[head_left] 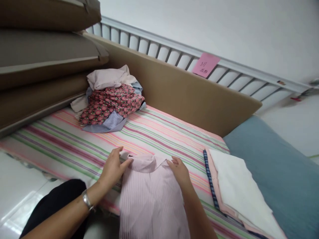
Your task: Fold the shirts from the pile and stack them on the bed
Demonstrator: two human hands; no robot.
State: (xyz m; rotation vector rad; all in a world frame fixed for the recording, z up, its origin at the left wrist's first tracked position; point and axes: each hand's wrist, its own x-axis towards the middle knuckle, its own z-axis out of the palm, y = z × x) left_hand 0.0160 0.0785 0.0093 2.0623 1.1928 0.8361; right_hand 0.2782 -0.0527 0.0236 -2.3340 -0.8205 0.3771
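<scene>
A pink striped shirt lies on the striped sheet in front of me, collar away from me and its lower part hanging over the near edge. My left hand pinches the shirt's left shoulder beside the collar. My right hand presses on the right shoulder with its fingers curled onto the cloth. A metal watch sits on my left wrist.
A heap of unfolded clothes, topped by a red floral piece, lies at the back left. A stack of folded clothes sits at the right. Brown cushions pile up on the left, a tan board behind, a blue sheet right.
</scene>
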